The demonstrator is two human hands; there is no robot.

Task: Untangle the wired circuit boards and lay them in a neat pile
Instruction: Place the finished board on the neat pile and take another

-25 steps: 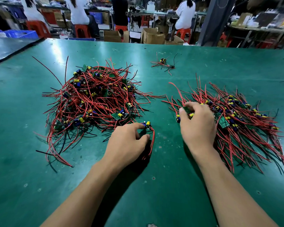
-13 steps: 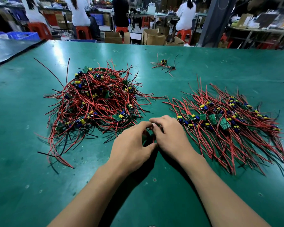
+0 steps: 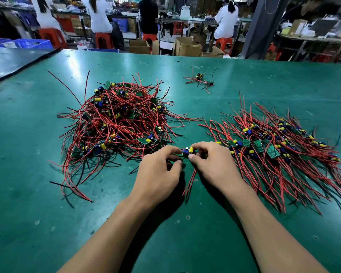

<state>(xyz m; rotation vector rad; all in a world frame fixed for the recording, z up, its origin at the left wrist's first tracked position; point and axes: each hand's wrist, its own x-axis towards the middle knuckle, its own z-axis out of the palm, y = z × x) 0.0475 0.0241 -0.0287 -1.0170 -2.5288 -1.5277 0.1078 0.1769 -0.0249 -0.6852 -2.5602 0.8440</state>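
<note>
Both hands, left hand (image 3: pixel 158 172) and right hand (image 3: pixel 213 164), are pinching one small green circuit board (image 3: pixel 188 151) between the tangled red-wired heap (image 3: pixel 118 123) and the combed-out neat pile (image 3: pixel 280 150). It seems freed; next it likely needs laying rightward, wires aligned.

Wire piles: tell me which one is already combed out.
The right pile: its wires fan out side by side. The left pile is a knotted mound; the far cluster is tiny.

One wide-angle head view looks forward and down over the green counter (image 3: pixel 37 194), close above the left hand (image 3: pixel 158 174) and right hand (image 3: pixel 215 166), workshop beyond the counter's far edge.
</note>
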